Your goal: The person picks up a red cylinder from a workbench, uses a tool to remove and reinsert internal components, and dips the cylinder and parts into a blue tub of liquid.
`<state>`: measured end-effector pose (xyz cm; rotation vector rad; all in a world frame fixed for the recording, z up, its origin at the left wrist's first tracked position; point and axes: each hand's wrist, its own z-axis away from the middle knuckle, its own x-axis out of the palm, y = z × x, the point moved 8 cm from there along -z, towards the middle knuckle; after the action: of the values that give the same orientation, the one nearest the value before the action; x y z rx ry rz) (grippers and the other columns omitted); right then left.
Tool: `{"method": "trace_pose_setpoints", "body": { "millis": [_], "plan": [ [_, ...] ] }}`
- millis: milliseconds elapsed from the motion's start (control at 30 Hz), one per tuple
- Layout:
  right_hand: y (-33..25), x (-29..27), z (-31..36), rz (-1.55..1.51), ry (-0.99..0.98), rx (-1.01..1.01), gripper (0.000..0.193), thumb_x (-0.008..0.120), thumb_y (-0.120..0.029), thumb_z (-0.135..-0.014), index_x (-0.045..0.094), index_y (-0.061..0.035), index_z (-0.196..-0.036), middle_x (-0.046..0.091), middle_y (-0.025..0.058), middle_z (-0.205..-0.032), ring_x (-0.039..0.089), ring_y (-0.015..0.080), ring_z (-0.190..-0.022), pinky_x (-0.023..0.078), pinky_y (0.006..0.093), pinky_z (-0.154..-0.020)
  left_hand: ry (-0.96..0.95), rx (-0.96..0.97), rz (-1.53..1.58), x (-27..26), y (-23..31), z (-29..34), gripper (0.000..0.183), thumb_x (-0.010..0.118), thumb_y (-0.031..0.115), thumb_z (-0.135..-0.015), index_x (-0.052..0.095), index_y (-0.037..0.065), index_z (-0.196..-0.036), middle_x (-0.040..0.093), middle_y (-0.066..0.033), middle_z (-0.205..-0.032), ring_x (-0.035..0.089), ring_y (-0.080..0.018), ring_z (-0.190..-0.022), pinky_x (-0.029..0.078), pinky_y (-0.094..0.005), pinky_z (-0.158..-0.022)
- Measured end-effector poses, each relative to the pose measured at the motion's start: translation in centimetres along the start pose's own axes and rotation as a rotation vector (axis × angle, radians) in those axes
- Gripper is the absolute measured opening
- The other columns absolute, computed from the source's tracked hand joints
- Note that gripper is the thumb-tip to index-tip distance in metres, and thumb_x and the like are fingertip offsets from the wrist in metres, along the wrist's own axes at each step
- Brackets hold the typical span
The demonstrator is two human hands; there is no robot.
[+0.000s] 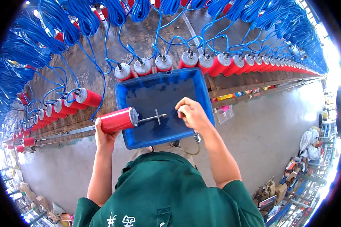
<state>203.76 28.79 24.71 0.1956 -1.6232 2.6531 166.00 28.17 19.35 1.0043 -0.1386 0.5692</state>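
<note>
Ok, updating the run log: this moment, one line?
left hand: holds red cylinder with metal shaft; right hand: curled, apart from shaft; blue plastic tub: beneath shaft

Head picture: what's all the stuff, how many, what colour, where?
Bench: one, brown, upper half
Tub: one, blue, centre
Held cylinder: one, red, left of centre
Metal crossbar rod: one, silver, on held cylinder
Other cylinders: many, red, along bench
Cable coils: many, blue, along top
Plastic bag: one, clear, right of tub
Floor: one, grey, below bench
Bags, boxes: many, mixed, lower right
Shirt: one, green, bottom middle
Left hand: one, bare, around held cylinder
Right hand: one, bare, over tub
</note>
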Motion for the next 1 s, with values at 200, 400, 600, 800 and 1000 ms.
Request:
{"method": "trace_pose_setpoints", "body": {
  "millis": [200, 400, 600, 800, 1000],
  "plan": [
    [2.3, 4.1, -1.9, -0.131, -0.01, 0.161, 0.017, 0.048, -0.01, -0.101, 0.063, -0.0026, -0.1, 0.06, 0.0051, -0.076, 0.036, 0.0038, -0.044, 0.024, 0.0227, -0.038, -0.002, 0.018, -0.005, 0.2, 0.1, 0.4, 0.073, 0.065, 0.065, -0.093, 0.054, 0.008, -0.138, 0.068, -0.0167, -0.13, 0.07, -0.0311, -0.118, 0.062, -0.0453, -0.096],
    [3.0, 4.6, -2.3, -0.254, 0.022, 0.136, 0.017, 0.046, -0.008, -0.1, 0.062, -0.0026, -0.099, 0.058, 0.0055, -0.075, 0.035, 0.0041, -0.044, 0.024, 0.0221, -0.038, 0.016, 0.003, 0.027, -0.4, -0.4, 0.1, 0.073, 0.065, 0.065, -0.094, 0.055, 0.006, -0.137, 0.068, -0.0172, -0.129, 0.07, -0.0306, -0.117, 0.062, -0.0454, -0.096],
    [3.0, 5.1, -2.2, -0.294, 0.065, 0.146, 0.017, 0.045, -0.008, -0.1, 0.061, -0.003, -0.098, 0.056, 0.0048, -0.073, 0.033, 0.0046, -0.044, 0.024, 0.0226, -0.037, 0.017, -0.016, 0.049, -0.5, -0.6, -0.2, 0.074, 0.066, 0.066, -0.093, 0.056, 0.005, -0.135, 0.069, -0.0167, -0.128, 0.072, -0.0304, -0.113, 0.064, -0.0438, -0.092],
    [3.5, 5.3, -2.5, -0.326, 0.08, 0.157, 0.019, 0.043, -0.01, -0.102, 0.06, -0.005, -0.094, 0.053, 0.0022, -0.071, 0.035, 0.0053, -0.046, 0.022, 0.0235, -0.037, 0.062, -0.017, 0.042, -0.5, -0.7, 0.0, 0.073, 0.066, 0.066, -0.093, 0.057, 0.006, -0.135, 0.07, -0.0152, -0.126, 0.073, -0.029, -0.111, 0.064, -0.0419, -0.09],
    [3.5, 5.4, -3.2, -0.366, 0.057, 0.143, 0.017, 0.043, -0.01, -0.101, 0.058, -0.0051, -0.095, 0.05, 0.0026, -0.069, 0.033, 0.0057, -0.045, 0.023, 0.0234, -0.037, 0.095, -0.022, 0.058, -0.4, -0.7, 0.3, 0.068, 0.066, 0.062, -0.092, 0.054, 0.009, -0.134, 0.07, -0.0142, -0.123, 0.072, -0.0289, -0.111, 0.061, -0.0451, -0.092]
  ]
}}
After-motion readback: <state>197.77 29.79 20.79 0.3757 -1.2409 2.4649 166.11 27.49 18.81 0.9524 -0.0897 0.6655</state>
